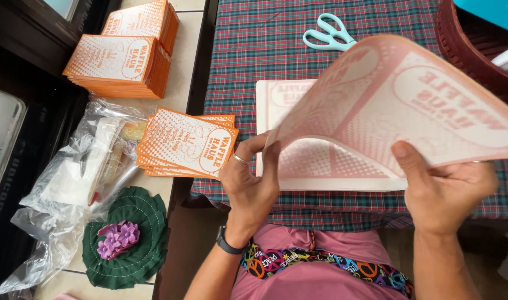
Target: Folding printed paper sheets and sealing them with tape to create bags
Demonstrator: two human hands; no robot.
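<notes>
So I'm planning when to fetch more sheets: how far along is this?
Looks done: two orange card stacks and a smaller fanned pile on the side counter. In hand: the left hand and right hand lift one printed sheet off the sheet stack on the plaid tablecloth. Left: that stack, thickness hard to judge; scissors lie untouched.

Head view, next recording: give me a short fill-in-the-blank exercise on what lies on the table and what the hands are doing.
1. Both hands, left hand and right hand, lift a thin pale pink printed paper sheet off a ____ of similar sheets.
2. The mint-handled scissors lie on the ____ tablecloth.
3. The purple flower sits on a round ____ fabric piece.

Missing words: stack; plaid; green
</notes>
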